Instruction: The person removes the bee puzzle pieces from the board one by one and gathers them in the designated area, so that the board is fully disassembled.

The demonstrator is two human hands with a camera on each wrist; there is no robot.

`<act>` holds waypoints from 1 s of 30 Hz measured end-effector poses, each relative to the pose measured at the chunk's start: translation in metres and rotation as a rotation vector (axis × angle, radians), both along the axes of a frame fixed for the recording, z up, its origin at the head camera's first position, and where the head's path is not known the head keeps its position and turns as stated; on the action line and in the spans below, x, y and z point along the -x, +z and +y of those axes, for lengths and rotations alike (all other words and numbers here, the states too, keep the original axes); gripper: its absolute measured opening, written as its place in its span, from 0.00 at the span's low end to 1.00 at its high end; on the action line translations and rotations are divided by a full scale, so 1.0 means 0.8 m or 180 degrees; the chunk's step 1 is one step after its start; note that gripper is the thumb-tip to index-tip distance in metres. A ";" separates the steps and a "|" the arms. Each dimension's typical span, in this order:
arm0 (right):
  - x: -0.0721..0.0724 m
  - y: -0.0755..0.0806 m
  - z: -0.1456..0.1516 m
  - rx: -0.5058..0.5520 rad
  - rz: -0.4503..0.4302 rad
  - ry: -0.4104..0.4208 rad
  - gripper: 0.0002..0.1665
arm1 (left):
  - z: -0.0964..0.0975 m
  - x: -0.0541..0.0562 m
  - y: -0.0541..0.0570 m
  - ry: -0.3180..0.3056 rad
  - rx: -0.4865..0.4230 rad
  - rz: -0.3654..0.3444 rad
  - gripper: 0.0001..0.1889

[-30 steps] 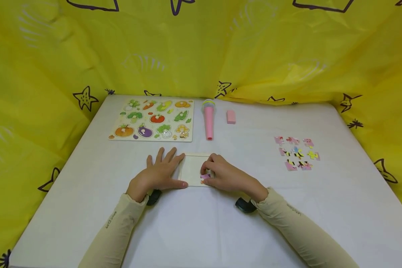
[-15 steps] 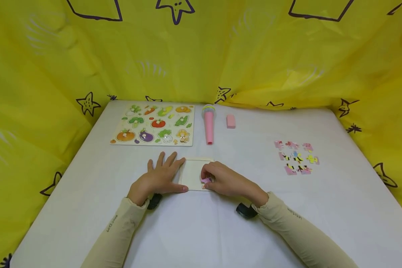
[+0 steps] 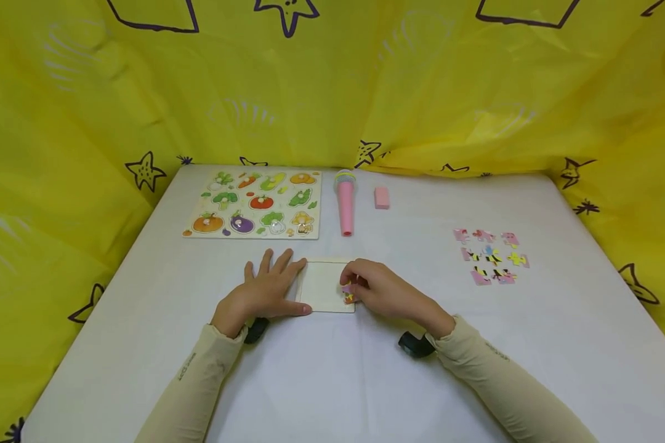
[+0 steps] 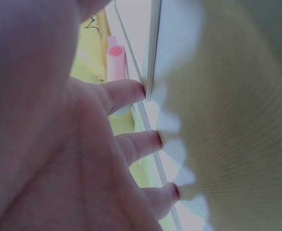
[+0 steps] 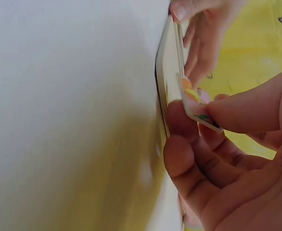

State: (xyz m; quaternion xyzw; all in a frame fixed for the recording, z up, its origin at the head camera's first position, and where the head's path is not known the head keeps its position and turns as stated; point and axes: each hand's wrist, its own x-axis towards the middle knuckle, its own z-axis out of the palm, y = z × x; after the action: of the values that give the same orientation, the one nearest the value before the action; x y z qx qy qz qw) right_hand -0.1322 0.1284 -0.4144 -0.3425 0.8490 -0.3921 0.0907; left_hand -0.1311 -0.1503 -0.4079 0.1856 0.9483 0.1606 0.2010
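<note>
A small white puzzle tray (image 3: pixel 322 286) with a raised rim lies on the table between both hands. My left hand (image 3: pixel 264 293) rests with fingers spread at its left edge, the thumb on the near left corner and the index fingertip by the far left corner. Over the tray's right side, my right hand (image 3: pixel 386 290) pinches a jigsaw puzzle piece (image 3: pixel 348 295) between thumb and fingers. In the right wrist view, the thin piece (image 5: pixel 195 98) shows pink, orange and green on its face and stands tilted above the tray's surface.
Several jigsaw pieces (image 3: pixel 492 257) lie in loose rows at the right. Behind the tray are a vegetable peg puzzle board (image 3: pixel 313 203), a pink toy microphone (image 3: pixel 346 209) and a pink eraser-like block (image 3: pixel 382 198). Yellow patterned cloth (image 3: pixel 321 92) borders the white table.
The puzzle piece was down at the tray's near right corner; now it is raised and tilted in my right hand, which has shifted slightly right. My left hand stays in place.
</note>
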 end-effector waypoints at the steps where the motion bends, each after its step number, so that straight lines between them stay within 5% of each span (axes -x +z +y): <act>1: 0.000 0.000 0.004 0.0013 -0.0028 -0.0055 0.07 | 0.000 -0.001 0.000 0.0010 0.0005 -0.0014 0.54; 15: 0.002 0.001 0.092 -0.0026 0.0030 -0.1067 0.08 | -0.002 0.000 0.000 -0.0033 0.0000 -0.0011 0.54; 23: -0.002 0.013 0.142 0.0077 -0.0329 -0.1462 0.08 | -0.004 0.006 0.001 -0.0043 0.0045 -0.0028 0.54; 30: -0.002 0.019 0.181 0.0122 0.0007 -0.1717 0.11 | -0.004 0.004 0.002 -0.0029 0.0017 -0.0081 0.55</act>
State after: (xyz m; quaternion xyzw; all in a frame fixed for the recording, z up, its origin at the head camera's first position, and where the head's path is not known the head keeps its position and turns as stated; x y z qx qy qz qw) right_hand -0.1305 0.2729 -0.3989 -0.1060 0.9021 -0.4177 -0.0246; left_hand -0.1345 -0.1532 -0.4066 0.1873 0.9453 0.1595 0.2144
